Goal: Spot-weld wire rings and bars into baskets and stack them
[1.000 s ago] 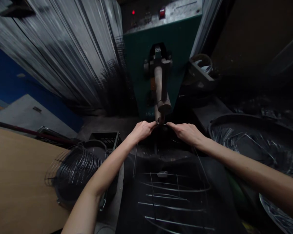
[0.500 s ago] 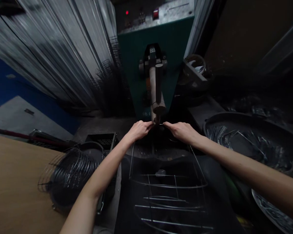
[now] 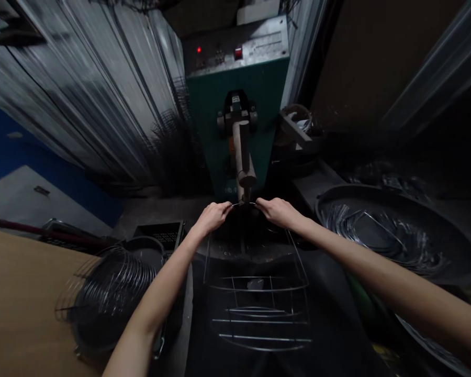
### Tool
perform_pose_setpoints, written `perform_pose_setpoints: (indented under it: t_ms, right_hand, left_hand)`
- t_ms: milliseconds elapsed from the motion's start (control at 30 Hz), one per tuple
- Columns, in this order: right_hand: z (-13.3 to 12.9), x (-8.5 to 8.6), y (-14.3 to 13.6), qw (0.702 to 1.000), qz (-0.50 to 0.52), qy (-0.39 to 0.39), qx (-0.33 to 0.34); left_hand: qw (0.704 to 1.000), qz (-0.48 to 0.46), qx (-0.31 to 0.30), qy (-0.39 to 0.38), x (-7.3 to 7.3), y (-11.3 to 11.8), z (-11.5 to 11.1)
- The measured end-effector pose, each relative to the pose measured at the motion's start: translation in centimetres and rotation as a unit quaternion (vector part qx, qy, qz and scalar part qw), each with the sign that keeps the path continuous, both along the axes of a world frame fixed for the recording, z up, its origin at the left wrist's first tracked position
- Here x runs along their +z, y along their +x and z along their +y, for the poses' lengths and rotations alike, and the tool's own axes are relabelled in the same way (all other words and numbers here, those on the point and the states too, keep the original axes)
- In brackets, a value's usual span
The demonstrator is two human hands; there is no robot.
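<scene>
Left hand (image 3: 212, 217) and right hand (image 3: 278, 212) pinching 1 thin wire (image 3: 236, 203) between them, at rod (image 3: 244, 152) of green machine (image 3: 265, 89); wire rack (image 3: 255, 311) below hands, crossbars (image 3: 265, 338) apparently fixed, wire's join unclear.

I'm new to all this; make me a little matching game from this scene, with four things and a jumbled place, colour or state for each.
Things:
1. wire frame
2. small light
3. machine front
4. large round basin

Descriptions:
A. dark green
B. to the right of the right hand
C. below both hands, side wires running up toward them
D. glowing red

Right pairs: 1-C, 2-D, 3-A, 4-B
</scene>
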State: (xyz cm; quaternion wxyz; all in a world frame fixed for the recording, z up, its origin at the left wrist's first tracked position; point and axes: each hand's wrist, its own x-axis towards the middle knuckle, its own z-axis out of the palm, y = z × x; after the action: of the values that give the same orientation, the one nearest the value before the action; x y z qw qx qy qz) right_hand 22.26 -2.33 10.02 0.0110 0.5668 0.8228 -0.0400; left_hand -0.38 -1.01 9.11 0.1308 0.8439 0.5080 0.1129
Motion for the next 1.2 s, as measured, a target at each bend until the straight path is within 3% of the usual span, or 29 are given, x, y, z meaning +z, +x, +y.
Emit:
perform_pose_setpoints:
  t_ms: [267,533,800,933,1000,1100,1133,1200]
  right_hand:
    - [0.4,-0.6,0.6,0.999,0.042,0.007,0.017]
    - [0.4,-0.4,1.4,0.999,0.053,-0.010,-0.007]
    - [-1.3,0.4,4.9,0.968,0.169,-0.184,0.010]
    - [-4.6,-0.3,4.7,0.979,0.183,-0.084,-0.028]
    - [-6.1,-0.2,4.9,0.976,0.211,-0.019,-0.041]
    - [-7.3,0.1,6.1,0.959,0.270,0.050,-0.069]
    - [-7.4,0.1,6.6,0.950,0.293,0.070,-0.078]
    - [-7.6,0.0,7.1,0.930,0.340,0.104,-0.093]
  left_hand:
    - [1.000,0.002,0.016,0.007,-0.2,0.4,-0.3]
    - [1.000,0.001,0.013,0.002,-0.2,1.3,-0.3]
    - [1.000,-0.015,0.013,-0.001,0.3,2.0,-0.2]
    - [0.989,-0.139,0.033,-0.030,0.2,-0.5,-3.9]
    - [0.961,-0.259,0.078,-0.062,-1.2,-2.6,-7.8]
    - [0.879,-0.374,0.246,-0.164,-5.4,-4.4,-14.7]
    - [0.847,-0.389,0.269,-0.243,-7.0,-4.4,-16.6]
    - [0.745,-0.483,0.258,-0.381,-9.6,-3.1,-19.1]
